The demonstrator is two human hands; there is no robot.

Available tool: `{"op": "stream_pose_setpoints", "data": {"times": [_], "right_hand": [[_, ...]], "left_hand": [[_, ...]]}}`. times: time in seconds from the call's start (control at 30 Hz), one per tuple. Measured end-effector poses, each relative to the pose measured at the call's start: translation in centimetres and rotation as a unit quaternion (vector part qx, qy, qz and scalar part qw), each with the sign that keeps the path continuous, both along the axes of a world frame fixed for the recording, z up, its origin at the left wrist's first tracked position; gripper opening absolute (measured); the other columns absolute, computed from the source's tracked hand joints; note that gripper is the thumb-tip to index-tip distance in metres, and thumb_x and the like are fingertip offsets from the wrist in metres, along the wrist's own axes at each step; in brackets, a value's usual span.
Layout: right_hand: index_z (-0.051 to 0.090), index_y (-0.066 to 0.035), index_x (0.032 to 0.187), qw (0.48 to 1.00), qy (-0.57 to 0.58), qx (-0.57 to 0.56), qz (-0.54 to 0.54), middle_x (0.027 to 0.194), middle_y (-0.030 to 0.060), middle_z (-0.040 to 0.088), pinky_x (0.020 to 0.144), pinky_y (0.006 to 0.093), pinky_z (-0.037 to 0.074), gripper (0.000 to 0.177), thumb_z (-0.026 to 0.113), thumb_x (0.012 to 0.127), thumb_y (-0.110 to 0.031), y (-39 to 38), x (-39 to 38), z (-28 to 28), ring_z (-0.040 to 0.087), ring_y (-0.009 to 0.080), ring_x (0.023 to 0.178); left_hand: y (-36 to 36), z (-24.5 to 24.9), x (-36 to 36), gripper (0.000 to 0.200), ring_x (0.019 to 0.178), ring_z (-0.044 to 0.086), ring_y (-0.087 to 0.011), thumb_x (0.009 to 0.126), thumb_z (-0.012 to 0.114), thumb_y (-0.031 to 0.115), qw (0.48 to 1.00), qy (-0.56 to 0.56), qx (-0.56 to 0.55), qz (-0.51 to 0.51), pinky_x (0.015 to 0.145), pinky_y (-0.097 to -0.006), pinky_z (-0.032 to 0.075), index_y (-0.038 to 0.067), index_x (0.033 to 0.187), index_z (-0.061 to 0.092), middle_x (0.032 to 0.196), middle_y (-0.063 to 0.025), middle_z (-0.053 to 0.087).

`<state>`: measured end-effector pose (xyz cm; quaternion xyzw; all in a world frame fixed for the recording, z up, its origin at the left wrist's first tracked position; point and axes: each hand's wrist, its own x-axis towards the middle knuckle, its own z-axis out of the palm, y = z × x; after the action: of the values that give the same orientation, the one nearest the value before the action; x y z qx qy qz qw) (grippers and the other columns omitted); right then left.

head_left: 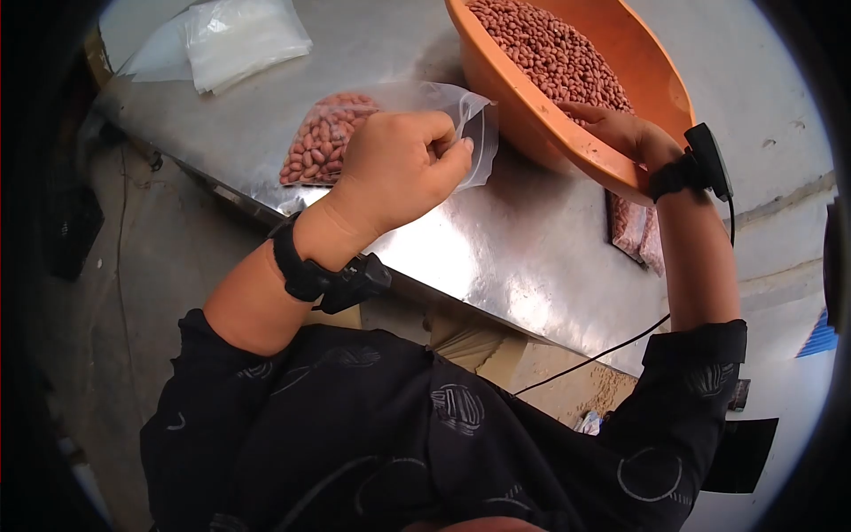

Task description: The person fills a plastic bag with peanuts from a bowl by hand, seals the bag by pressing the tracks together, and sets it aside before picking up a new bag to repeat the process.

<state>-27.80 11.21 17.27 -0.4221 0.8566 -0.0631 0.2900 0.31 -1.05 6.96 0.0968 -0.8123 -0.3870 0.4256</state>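
Note:
My left hand (pixel 403 164) pinches the open end of a clear plastic bag (pixel 476 146). Reddish-brown peanuts (pixel 324 133) lie in the far end of that bag, which rests on the metal table. My right hand (pixel 612 133) reaches over the near rim of an orange basin (pixel 523 106), its fingertips down at the peanuts (pixel 558 53) heaped inside. The fingertips are partly hidden, so whether they hold any peanuts cannot be made out.
A stack of empty clear bags (pixel 244 40) lies at the table's back left. Filled bags (pixel 634 230) sit beside the basin under my right forearm. The metal table's (pixel 496 257) front edge runs diagonally before me. A black cable (pixel 594 357) hangs from my right wrist device.

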Motion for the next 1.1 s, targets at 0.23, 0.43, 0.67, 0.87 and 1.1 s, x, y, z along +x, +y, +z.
{"op": "stream_pose_setpoints", "data": {"times": [0.23,0.43,0.67,0.87,1.1], "right_hand": [[0.051,-0.009,0.132,0.997,-0.032,0.05,-0.042,0.116,0.0072,0.063,0.088,0.026,0.046,0.042,0.054,0.092,-0.02,-0.2,2.0,0.7,0.058,0.0117,0.103],[0.054,-0.009,0.129,0.99,-0.104,0.036,-0.089,0.112,0.0065,0.065,0.085,0.0258,0.047,0.039,0.054,0.091,-0.019,0.0,2.5,0.5,0.06,0.0113,0.098],[0.068,-0.004,0.104,0.999,0.032,-0.014,-0.01,0.089,0.0062,0.07,0.073,0.0276,0.049,0.023,0.061,0.084,-0.013,-0.1,-0.2,-0.3,0.063,0.0103,0.082],[0.065,0.002,0.101,0.945,0.263,-0.183,0.07,0.085,0.0068,0.068,0.072,0.0273,0.048,0.024,0.064,0.085,-0.017,0.5,1.2,1.5,0.061,0.0114,0.079],[0.065,-0.004,0.108,0.928,0.006,-0.352,0.119,0.081,-0.0033,0.062,0.048,0.0149,0.035,0.02,0.061,0.092,-0.015,2.4,7.1,4.0,0.044,-0.0011,0.057]], "left_hand": [[1.7,-2.0,0.7,0.022,0.052,0.043,-0.0098,0.085,0.06,0.014,0.984,-0.006,0.136,-0.114,0.049,-0.0279,0.036,-0.001,0.069,0.057,0.055,-0.005,0.05],[2.7,-3.8,1.2,0.02,0.056,0.042,-0.0049,0.089,0.059,0.013,0.967,0.009,0.182,-0.178,0.05,-0.0245,0.035,-0.001,0.074,0.059,0.057,0.0006,0.049],[3.8,-4.4,1.5,0.019,0.057,0.044,-0.0054,0.09,0.059,0.013,0.959,0.048,0.194,-0.203,0.052,-0.0242,0.037,-0.001,0.077,0.06,0.061,-0.0002,0.052],[4.1,-5.2,0.9,0.02,0.059,0.045,-0.0061,0.091,0.059,0.015,0.966,0.071,0.181,-0.168,0.053,-0.0241,0.038,-0.001,0.079,0.06,0.064,-0.0014,0.054],[3.2,-5.0,0.3,0.021,0.054,0.051,-0.0133,0.089,0.06,0.018,0.967,0.088,0.2,-0.131,0.052,-0.0287,0.042,0.001,0.077,0.06,0.059,-0.0074,0.055]]}}
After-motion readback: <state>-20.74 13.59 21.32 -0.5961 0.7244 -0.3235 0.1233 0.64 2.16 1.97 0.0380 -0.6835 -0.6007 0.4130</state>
